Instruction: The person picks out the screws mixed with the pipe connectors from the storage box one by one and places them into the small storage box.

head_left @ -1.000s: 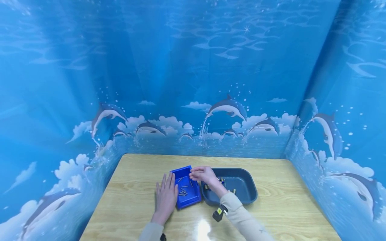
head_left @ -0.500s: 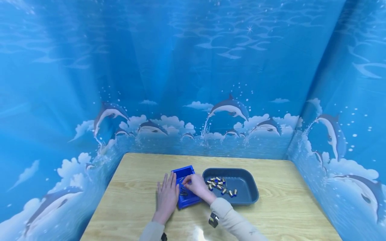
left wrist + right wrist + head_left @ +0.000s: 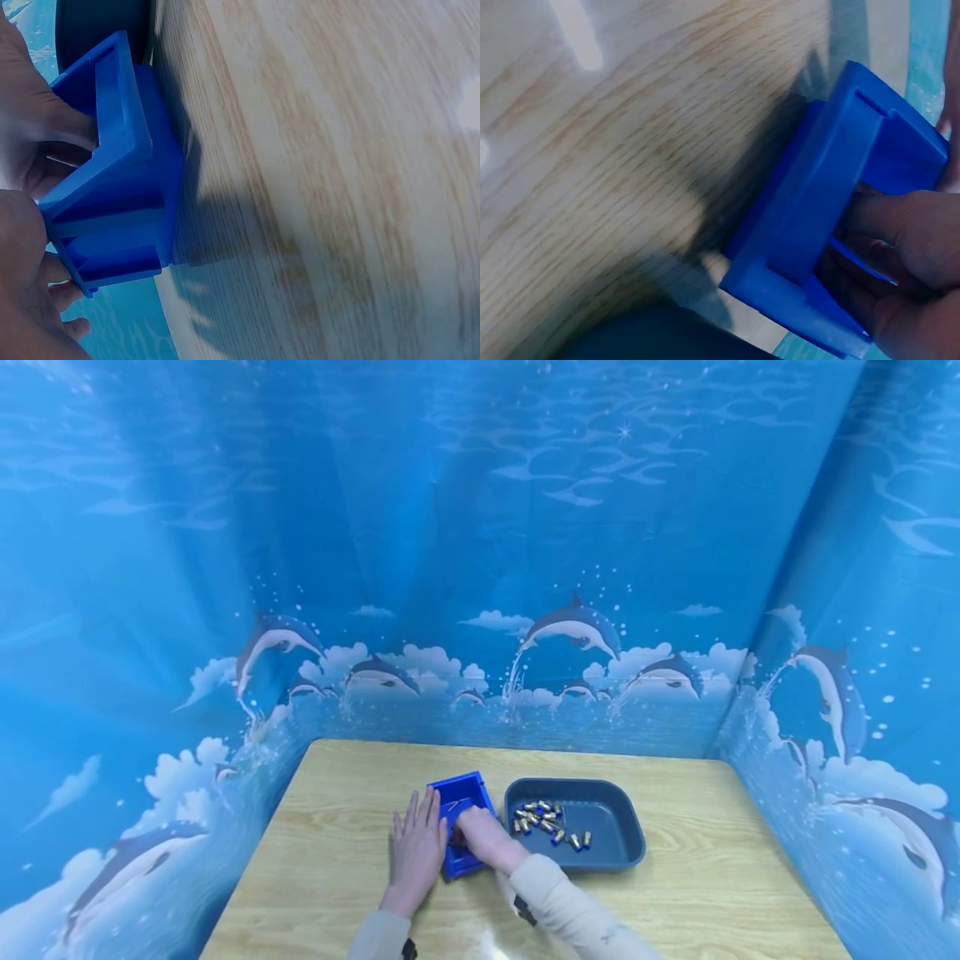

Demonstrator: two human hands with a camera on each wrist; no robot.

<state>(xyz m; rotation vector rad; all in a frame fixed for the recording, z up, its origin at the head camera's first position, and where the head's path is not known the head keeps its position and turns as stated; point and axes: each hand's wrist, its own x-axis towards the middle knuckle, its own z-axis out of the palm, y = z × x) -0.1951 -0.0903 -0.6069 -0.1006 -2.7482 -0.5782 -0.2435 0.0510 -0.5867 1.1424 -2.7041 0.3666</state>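
In the head view my left hand (image 3: 417,857) lies along the left side of a blue plastic bin (image 3: 460,787), fingers straight and touching its rim. My right hand (image 3: 483,838) reaches down inside this bin, fingers pointing to its floor. The right wrist view shows the right fingers (image 3: 881,217) going in behind the near wall, which hides the fingertips; whether they pinch anything I cannot tell. A thin metal pin (image 3: 453,805) shows on the bin floor beyond the hand, and the hand covers the other pins. In the left wrist view both hands meet the bin (image 3: 112,202) from the left.
Right of the bin stands a dark blue-grey tray (image 3: 611,827). Several brass-coloured fittings (image 3: 547,827) with blue ends lie in its left half. Everything stands on a wooden table (image 3: 712,860), with a blue dolphin-print curtain (image 3: 390,568) behind and at the sides.
From over the gap between bin and tray, my right hand has moved left and down into the bin, uncovering the tray's fittings. The left hand has stayed at the bin's left side.
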